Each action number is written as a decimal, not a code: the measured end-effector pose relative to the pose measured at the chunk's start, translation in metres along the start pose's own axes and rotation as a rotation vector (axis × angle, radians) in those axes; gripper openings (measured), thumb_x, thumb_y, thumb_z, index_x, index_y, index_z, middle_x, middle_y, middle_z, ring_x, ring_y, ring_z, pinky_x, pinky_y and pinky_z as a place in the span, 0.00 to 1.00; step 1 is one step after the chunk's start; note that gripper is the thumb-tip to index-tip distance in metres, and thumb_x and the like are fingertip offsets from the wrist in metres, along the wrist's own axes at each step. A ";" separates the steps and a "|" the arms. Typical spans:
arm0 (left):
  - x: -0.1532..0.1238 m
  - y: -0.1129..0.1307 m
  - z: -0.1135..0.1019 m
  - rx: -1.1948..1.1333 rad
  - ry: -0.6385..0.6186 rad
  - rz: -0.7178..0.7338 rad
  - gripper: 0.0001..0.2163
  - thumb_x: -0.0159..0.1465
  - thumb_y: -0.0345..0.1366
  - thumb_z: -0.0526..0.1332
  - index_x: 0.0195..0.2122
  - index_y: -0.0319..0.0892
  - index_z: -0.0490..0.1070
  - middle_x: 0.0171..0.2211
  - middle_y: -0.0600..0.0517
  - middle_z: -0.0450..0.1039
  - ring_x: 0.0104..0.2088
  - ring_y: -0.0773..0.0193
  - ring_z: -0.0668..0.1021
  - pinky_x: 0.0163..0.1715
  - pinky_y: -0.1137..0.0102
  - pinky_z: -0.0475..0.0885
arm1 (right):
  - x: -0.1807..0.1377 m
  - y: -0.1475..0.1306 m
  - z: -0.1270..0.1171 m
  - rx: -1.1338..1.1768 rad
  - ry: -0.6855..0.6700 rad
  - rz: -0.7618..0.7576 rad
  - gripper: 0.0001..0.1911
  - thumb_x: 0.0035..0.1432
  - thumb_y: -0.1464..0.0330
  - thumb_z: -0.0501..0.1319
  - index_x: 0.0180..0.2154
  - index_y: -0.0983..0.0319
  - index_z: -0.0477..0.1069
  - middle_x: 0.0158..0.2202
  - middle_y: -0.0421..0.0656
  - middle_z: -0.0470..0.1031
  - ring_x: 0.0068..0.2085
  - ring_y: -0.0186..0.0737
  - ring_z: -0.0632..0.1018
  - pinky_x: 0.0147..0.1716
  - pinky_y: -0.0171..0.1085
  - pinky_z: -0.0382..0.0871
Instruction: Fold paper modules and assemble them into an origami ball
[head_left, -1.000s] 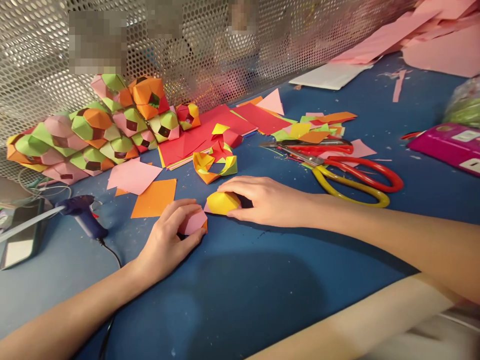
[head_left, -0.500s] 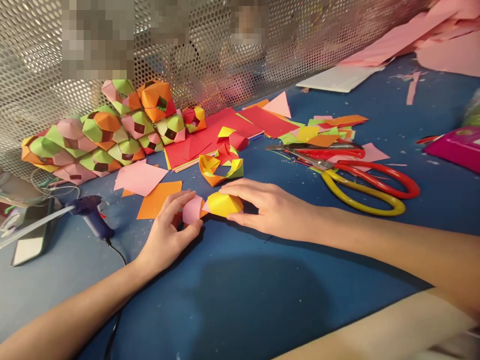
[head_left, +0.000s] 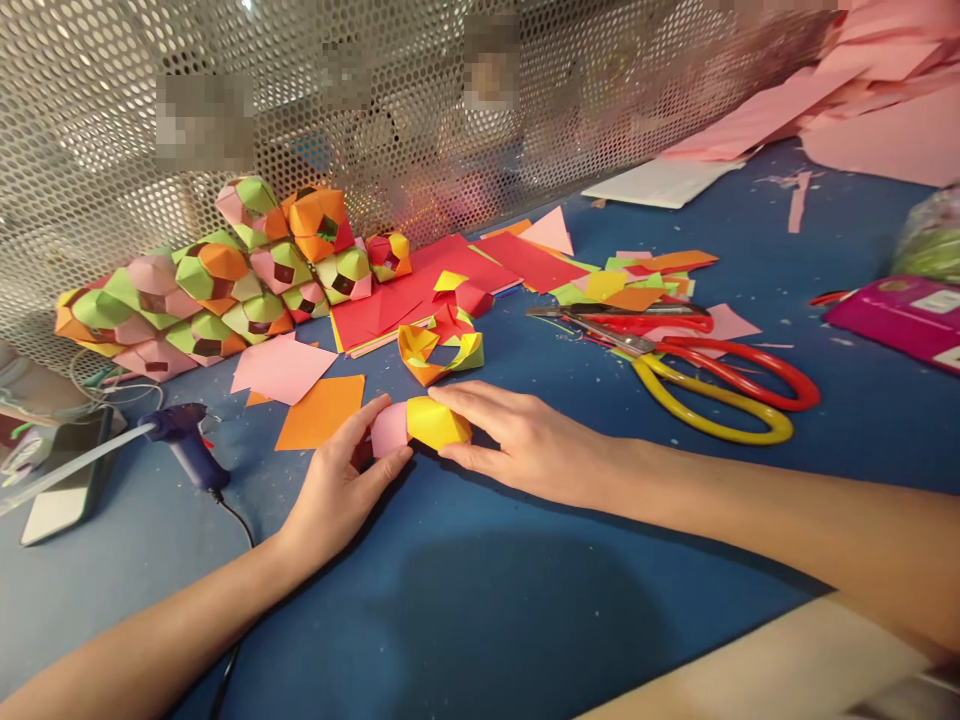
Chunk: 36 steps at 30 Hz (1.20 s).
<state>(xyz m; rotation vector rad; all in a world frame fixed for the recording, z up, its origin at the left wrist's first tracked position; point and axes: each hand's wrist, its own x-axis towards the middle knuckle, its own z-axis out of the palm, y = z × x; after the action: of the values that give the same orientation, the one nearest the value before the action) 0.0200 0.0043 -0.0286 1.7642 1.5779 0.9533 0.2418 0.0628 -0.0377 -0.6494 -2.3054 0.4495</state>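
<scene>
My left hand (head_left: 341,485) grips a pink folded paper piece (head_left: 390,428) between thumb and fingers on the blue table (head_left: 487,600). My right hand (head_left: 517,440) pinches a yellow folded paper piece (head_left: 435,422). The two pieces are pressed together side by side just above the table, between both hands. A looped yellow, orange and green paper strip (head_left: 441,350) lies just behind them.
A pile of folded paper balls (head_left: 217,275) leans on the perforated metal screen (head_left: 375,100). A glue gun (head_left: 184,445) and a phone (head_left: 64,480) lie at the left. Red and yellow scissors (head_left: 697,365), loose coloured paper squares (head_left: 319,410) and a magenta box (head_left: 900,315) are nearby.
The pink and yellow pieces were apart and have been brought together until they touch. Both hands shifted slightly toward each other.
</scene>
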 end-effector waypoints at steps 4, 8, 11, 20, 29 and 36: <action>-0.001 0.004 0.000 0.088 0.040 0.041 0.24 0.62 0.46 0.63 0.57 0.45 0.65 0.54 0.47 0.72 0.51 0.59 0.77 0.52 0.62 0.74 | 0.001 -0.006 0.002 0.000 -0.020 0.039 0.23 0.62 0.66 0.59 0.57 0.68 0.64 0.54 0.56 0.73 0.53 0.52 0.77 0.52 0.48 0.74; -0.001 0.005 -0.002 0.159 0.047 0.106 0.21 0.63 0.45 0.62 0.55 0.45 0.66 0.52 0.47 0.72 0.49 0.59 0.77 0.50 0.63 0.74 | 0.001 -0.008 0.001 0.002 -0.043 0.045 0.23 0.63 0.65 0.59 0.56 0.68 0.64 0.54 0.56 0.73 0.54 0.53 0.76 0.52 0.50 0.74; -0.001 0.003 -0.002 0.154 0.040 0.138 0.21 0.63 0.44 0.62 0.56 0.46 0.65 0.54 0.47 0.70 0.52 0.59 0.75 0.52 0.63 0.73 | 0.001 -0.006 0.000 0.002 -0.066 0.018 0.25 0.63 0.64 0.59 0.57 0.68 0.62 0.57 0.57 0.70 0.57 0.53 0.74 0.55 0.50 0.72; -0.001 -0.001 -0.002 0.095 -0.010 0.169 0.24 0.62 0.41 0.64 0.59 0.49 0.61 0.61 0.47 0.64 0.61 0.57 0.69 0.60 0.60 0.67 | 0.000 0.000 0.001 -0.019 -0.104 -0.020 0.29 0.59 0.69 0.61 0.60 0.66 0.59 0.60 0.56 0.67 0.60 0.52 0.71 0.57 0.50 0.70; 0.001 0.001 -0.005 0.228 0.000 0.191 0.23 0.63 0.42 0.62 0.58 0.49 0.62 0.60 0.46 0.65 0.61 0.56 0.68 0.59 0.57 0.66 | 0.001 -0.005 -0.001 -0.096 -0.049 -0.092 0.26 0.60 0.67 0.61 0.59 0.64 0.61 0.57 0.55 0.71 0.55 0.52 0.75 0.51 0.51 0.74; 0.001 0.002 -0.006 0.208 -0.024 0.130 0.20 0.65 0.45 0.59 0.57 0.47 0.63 0.61 0.46 0.64 0.60 0.55 0.69 0.59 0.57 0.66 | 0.028 -0.003 -0.048 -0.253 0.289 -0.192 0.13 0.65 0.67 0.55 0.49 0.63 0.69 0.46 0.48 0.79 0.41 0.41 0.81 0.46 0.41 0.75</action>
<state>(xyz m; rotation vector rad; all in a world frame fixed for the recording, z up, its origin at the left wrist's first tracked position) 0.0163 0.0044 -0.0232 2.0348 1.6115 0.8491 0.2570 0.0828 0.0120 -0.5634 -2.1359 -0.0270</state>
